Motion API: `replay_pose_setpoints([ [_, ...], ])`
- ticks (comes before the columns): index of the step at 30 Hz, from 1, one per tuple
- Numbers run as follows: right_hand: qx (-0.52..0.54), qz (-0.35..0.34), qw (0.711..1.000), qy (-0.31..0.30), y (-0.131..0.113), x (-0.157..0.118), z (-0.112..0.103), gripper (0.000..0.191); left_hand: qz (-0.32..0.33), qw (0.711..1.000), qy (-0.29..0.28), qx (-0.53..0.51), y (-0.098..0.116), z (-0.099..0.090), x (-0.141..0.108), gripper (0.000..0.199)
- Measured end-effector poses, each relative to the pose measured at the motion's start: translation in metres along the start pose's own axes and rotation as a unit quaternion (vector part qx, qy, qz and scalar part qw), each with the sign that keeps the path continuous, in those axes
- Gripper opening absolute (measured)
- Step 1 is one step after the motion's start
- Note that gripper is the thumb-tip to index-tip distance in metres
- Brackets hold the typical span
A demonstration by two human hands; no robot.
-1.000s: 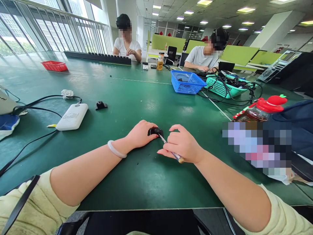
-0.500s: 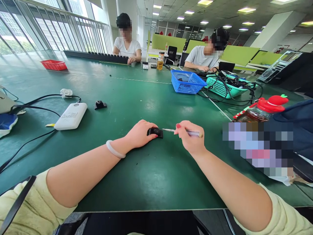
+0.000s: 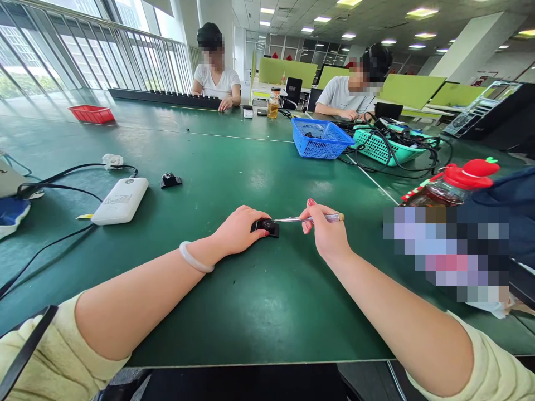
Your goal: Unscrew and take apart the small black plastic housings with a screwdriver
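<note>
My left hand (image 3: pixel 241 229) is closed round a small black plastic part (image 3: pixel 267 226), steadying it on the green table. Thumb and fingers press it from the left side, hiding some of it. From the right, my right hand (image 3: pixel 328 228) holds a slim screwdriver (image 3: pixel 292 219) with a clear handle and a yellowish end. Its thin metal shaft lies nearly level, and the tip meets the right edge of the black part. Whether the tip sits in a screw is too small to tell.
A similar black part (image 3: pixel 170 180) lies farther left, near a white power bank (image 3: pixel 120 200) with black cables. Blue (image 3: pixel 321 139) and teal (image 3: pixel 388 146) baskets stand at the back right. A red-lidded bottle (image 3: pixel 455 184) is at the right; a red tray (image 3: pixel 92 113) is far left. Two people sit opposite.
My right hand has turned about the screwdriver, its fingers shifting along the handle and the shaft becoming more level. My left hand and the black part stay almost in place.
</note>
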State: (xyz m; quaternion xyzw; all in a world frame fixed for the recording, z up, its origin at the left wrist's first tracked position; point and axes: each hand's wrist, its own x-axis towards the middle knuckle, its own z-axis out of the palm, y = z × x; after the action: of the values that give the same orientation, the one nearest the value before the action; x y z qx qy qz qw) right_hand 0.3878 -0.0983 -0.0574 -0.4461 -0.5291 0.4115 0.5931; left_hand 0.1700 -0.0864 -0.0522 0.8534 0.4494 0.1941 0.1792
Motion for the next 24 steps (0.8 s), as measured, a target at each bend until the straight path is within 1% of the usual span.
replay_pose_setpoints([
  [3,0.026,0.019,0.999,-0.008,-0.0001,0.0019,-0.0002,0.044,0.005,1.000,-0.002,0.001,0.0005,-0.0002,-0.0001,0.031],
  [6,0.053,0.050,0.997,-0.031,-0.0011,0.0039,0.0003,0.040,0.008,1.000,-0.002,0.002,-0.0006,0.0006,-0.0005,0.032],
  [10,0.076,0.074,0.993,-0.049,-0.0026,0.0046,0.0009,0.038,0.005,1.000,-0.001,0.001,-0.0039,0.0021,-0.0005,0.032],
  [17,0.066,0.110,0.991,-0.042,-0.0042,0.0025,0.0037,0.039,0.005,1.000,0.002,0.008,-0.0056,0.0012,0.0000,0.033],
  [20,0.064,0.123,0.990,-0.039,-0.0051,0.0012,0.0048,0.033,0.001,1.000,0.003,0.006,-0.0059,0.0012,-0.0003,0.034],
  [24,0.072,0.118,0.989,-0.051,-0.0071,0.0001,0.0047,0.034,0.001,1.000,0.003,0.004,-0.0068,0.0018,-0.0003,0.034],
])
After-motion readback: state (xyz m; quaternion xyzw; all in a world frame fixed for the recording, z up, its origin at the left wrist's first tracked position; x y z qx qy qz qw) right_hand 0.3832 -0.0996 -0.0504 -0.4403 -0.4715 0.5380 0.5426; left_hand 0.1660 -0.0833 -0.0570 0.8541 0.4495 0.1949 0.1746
